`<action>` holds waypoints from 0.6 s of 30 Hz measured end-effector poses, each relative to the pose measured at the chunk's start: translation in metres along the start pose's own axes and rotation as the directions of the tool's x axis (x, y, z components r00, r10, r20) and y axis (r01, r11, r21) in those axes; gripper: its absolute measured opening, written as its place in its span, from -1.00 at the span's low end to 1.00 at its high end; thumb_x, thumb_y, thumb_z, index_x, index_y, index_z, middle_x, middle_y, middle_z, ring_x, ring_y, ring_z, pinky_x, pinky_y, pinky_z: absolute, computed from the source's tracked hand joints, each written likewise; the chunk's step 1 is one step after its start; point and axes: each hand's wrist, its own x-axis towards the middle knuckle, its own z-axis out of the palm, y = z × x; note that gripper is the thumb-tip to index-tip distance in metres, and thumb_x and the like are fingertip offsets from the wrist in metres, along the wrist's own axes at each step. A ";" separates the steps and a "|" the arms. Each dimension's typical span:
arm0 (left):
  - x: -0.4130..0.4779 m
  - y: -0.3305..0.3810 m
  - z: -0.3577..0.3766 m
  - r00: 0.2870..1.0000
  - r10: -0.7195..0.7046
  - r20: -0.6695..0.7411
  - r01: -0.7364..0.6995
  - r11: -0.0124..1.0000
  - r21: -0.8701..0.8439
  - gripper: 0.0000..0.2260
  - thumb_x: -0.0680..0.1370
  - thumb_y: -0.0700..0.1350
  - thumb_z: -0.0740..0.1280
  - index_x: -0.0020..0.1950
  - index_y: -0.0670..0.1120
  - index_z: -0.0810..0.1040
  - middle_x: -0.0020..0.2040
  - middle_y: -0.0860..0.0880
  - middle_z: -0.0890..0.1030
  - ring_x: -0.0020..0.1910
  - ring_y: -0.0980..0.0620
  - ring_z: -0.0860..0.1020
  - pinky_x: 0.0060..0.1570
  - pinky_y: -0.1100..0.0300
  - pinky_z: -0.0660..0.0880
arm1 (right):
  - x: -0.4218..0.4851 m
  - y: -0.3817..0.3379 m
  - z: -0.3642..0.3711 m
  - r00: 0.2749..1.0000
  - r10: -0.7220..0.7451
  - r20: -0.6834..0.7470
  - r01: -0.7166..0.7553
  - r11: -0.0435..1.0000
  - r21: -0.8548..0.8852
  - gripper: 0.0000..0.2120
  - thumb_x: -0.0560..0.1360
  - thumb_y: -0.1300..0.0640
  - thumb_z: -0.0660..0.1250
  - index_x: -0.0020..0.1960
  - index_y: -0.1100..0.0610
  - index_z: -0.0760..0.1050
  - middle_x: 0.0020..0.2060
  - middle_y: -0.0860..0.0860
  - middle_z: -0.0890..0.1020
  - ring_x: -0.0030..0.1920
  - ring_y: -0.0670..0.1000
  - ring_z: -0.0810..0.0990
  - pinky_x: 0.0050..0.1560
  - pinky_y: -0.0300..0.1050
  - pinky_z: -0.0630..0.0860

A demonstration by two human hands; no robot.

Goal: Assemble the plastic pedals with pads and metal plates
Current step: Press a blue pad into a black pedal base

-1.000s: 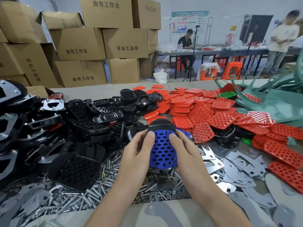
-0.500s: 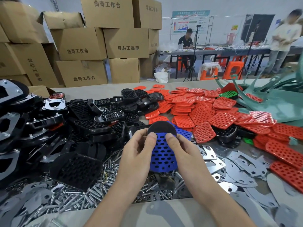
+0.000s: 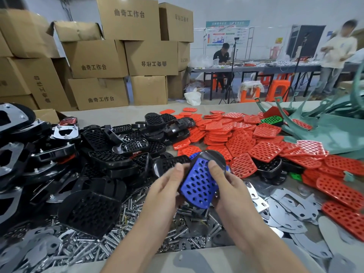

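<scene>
blue pad (image 3: pixel 199 184) laid on black pedal (image 3: pixel 217 157), tilted, held above desk (image 3: pixel 118 115) centre | left grip (image 3: pixel 167 190), right grip (image 3: pixel 230 186) clasping pedal edges, thumbs on pad | bolts (image 3: pixel 118 243) beneath; red pads (image 3: pixel 246 138) beyond, right

The pedal pile (image 3: pixel 102 154) lies left of the left hand (image 3: pixel 165 192), the pad heap (image 3: pixel 256 138) beyond the right hand (image 3: pixel 230 186). Bolts (image 3: pixel 122 241) lie beneath both, plates (image 3: pixel 291 211) further right.
</scene>
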 end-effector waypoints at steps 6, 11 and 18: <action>0.002 -0.001 0.002 0.992 -0.080 0.102 0.092 0.989 -0.120 -0.48 0.37 0.28 0.51 0.15 -0.05 0.70 0.18 -0.16 0.68 0.20 -0.12 0.64 0.13 0.09 0.59 | 0.002 0.001 0.000 0.998 0.042 -0.041 -0.036 0.990 0.140 -0.65 0.46 -0.01 0.41 0.14 0.20 0.65 0.08 0.18 0.73 0.10 0.12 0.72 0.08 0.08 0.69; 0.002 0.001 0.002 0.982 -0.114 0.149 0.142 0.971 -0.193 -0.53 0.44 0.15 0.45 0.22 -0.13 0.67 0.23 -0.22 0.65 0.26 -0.19 0.61 0.24 -0.05 0.56 | 0.004 0.001 0.000 0.999 0.009 -0.037 -0.005 0.996 0.093 -0.53 0.35 -0.09 0.46 0.23 0.01 0.59 0.04 0.07 0.76 0.05 0.05 0.75 -0.06 -0.02 0.69; 0.002 0.005 0.000 0.984 -0.077 0.158 0.110 0.972 -0.206 -0.49 0.47 0.23 0.41 0.22 -0.14 0.67 0.25 -0.22 0.63 0.28 -0.15 0.59 0.19 0.09 0.57 | 0.003 -0.004 0.003 1.000 0.022 -0.002 -0.021 0.974 0.224 -0.46 0.28 0.02 0.51 0.18 0.25 0.59 0.05 0.20 0.73 0.00 0.08 0.74 -0.20 -0.09 0.67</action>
